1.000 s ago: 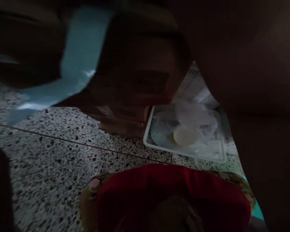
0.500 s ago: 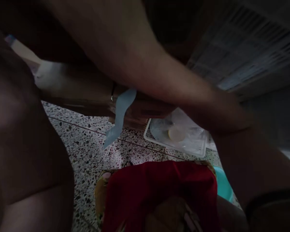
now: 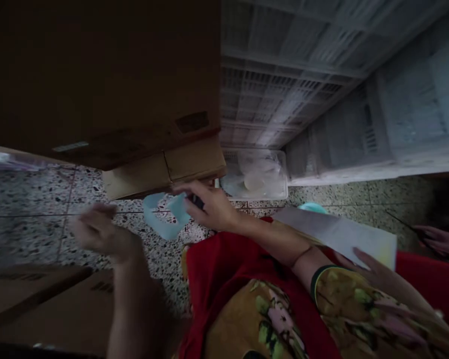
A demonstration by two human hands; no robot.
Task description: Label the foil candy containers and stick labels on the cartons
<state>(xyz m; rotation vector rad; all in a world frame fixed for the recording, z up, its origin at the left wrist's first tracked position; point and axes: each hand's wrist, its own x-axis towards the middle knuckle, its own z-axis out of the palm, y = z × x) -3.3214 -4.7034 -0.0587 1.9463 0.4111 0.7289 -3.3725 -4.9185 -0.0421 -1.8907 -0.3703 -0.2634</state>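
Note:
My right hand (image 3: 213,204) is closed round a small dark object (image 3: 196,201) whose kind I cannot make out. Against its fingertips hangs a curled light-blue strip (image 3: 166,229), above the speckled floor; whether the fingers grip the strip is unclear. The hand is just in front of a low cardboard box (image 3: 196,159). To the left, my left hand (image 3: 99,229) is raised over the floor with fingers curled, somewhat blurred, and nothing shows in it. A large brown carton (image 3: 97,75) fills the upper left, above the low box.
White slatted crates (image 3: 284,80) rise at upper right. Below them sits a white tray (image 3: 285,192) with clear plastic. Closed cartons (image 3: 71,309) stand lower left. At right, another person's hand (image 3: 370,264) touches a pale sheet (image 3: 333,234); a further hand (image 3: 441,242) holds something thin.
The arms that crossed the view have drawn back and apart, and both hands now show. My view has shifted, bringing in the large carton, the pale sheet and other people's hands.

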